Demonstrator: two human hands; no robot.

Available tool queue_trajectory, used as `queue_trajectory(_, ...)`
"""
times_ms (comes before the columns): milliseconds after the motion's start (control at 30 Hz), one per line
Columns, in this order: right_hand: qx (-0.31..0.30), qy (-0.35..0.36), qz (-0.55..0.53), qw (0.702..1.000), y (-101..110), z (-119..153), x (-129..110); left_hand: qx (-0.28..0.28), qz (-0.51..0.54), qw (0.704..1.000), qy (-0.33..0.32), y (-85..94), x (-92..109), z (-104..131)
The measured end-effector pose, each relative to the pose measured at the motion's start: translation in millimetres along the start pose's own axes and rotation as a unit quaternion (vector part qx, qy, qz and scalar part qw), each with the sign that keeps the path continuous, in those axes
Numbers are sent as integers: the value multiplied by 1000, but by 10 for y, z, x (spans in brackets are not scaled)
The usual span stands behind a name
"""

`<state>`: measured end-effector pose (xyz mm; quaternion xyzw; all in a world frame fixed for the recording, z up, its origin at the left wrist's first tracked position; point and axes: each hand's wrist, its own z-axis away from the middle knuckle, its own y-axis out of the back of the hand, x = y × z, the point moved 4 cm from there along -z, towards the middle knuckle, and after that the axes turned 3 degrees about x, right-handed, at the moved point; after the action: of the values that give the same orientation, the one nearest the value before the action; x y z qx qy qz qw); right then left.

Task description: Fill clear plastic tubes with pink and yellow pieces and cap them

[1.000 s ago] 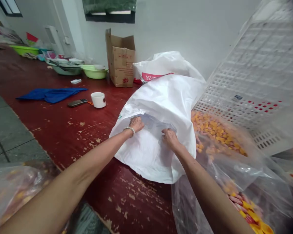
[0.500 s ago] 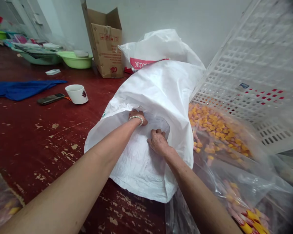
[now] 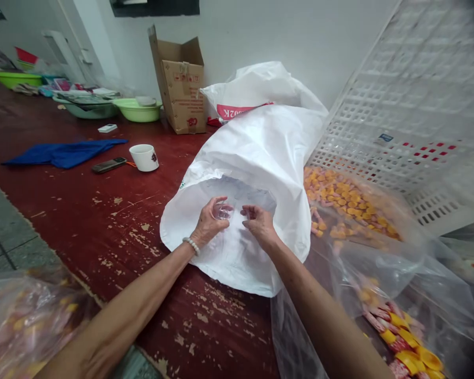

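Our left hand (image 3: pixel 210 222) grips clear plastic (image 3: pixel 223 211); whether our right hand (image 3: pixel 259 225) does, we can't tell; the slack white sack (image 3: pixel 256 142) could snag both

Right hand (image 3: pixel 259 223) (curled) — at white sack (image 3: pixel 256 142)

The far end of the white sack's (image 3: pixel 256 137) inside is hidden from you, and the shape of the clear plastic (image 3: pixel 224 211) by your left hand (image 3: pixel 212 220) is too faint to make out. A fold covers part of the red label (image 3: pixel 234 110) toward twelve o'clock. At eleven, the carton's (image 3: pixel 185 97) small print is unreadable. The crate (image 3: pixel 426 100) at two o'clock is cut off, as is the blurred bag (image 3: pixel 31 321) at eight.
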<state>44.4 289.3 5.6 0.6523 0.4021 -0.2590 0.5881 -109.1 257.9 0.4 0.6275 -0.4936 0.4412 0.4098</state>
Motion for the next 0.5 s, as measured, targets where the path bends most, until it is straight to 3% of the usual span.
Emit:
queue_trajectory(67,-7,-5,-39,999,-64,128,-83,-7,64,998,14,0,40,201)
queue_trajectory(167,-11,-28,-108,994,-143,333,-158,-7,75,997,18,4,40,378)
queue_trajectory(367,16,-18,-137,990,-241,646,-211,-29,47,998,18,8,-99,466)
queue_trajectory(500,8,-18,-202,979,-281,750,-260,-54,28,998,-6,-4,-81,502)
